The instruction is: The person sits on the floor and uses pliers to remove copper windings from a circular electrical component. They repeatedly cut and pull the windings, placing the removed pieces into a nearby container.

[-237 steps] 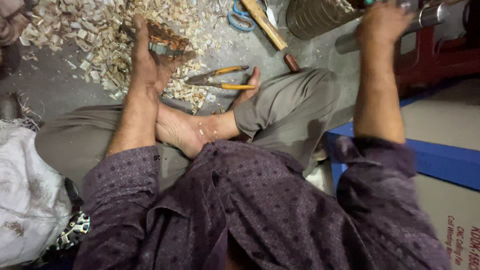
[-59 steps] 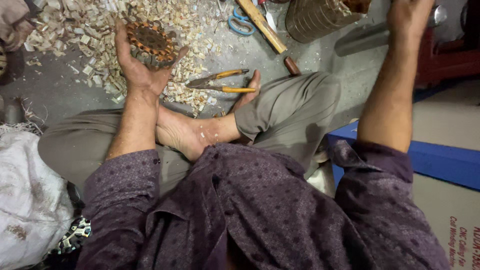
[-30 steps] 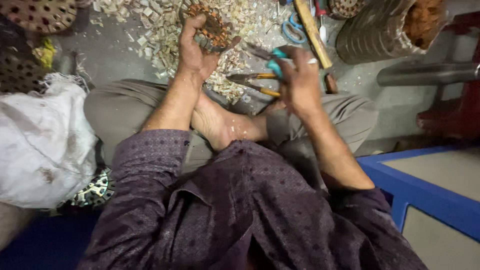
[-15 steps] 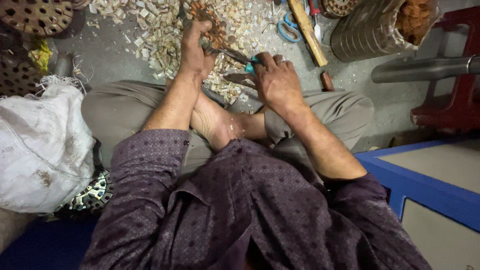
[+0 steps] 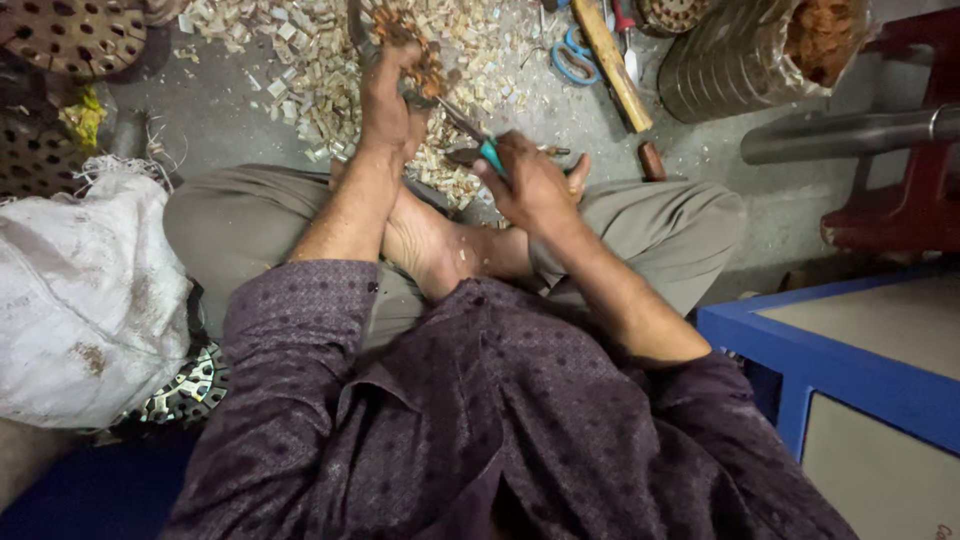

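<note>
**Cutters on copper-wound part, both hands closed**

Person sits cross-legged on the floor, seen from above. Left hand is stretched forward, fingers wrapped tight around a copper-wound part held over the pile of pale scraps. Part is near top centre of the view, partly hidden by the hand, so its exact shape is hard to tell.

Right hand is closed in a grip on the teal handles of the cutters. The cutters' long axis runs diagonally: handles low and right at the right hand, tip pointing up and left toward the copper part. The tip sits right at the left hand and part; whether the blades bite the wire cannot be told.

Around: blue-handled scissors and a wooden handle lie on the floor beyond the right hand, a stack of metal rings further right, a steel pipe, a white sack on the left, a blue box edge at right.
</note>
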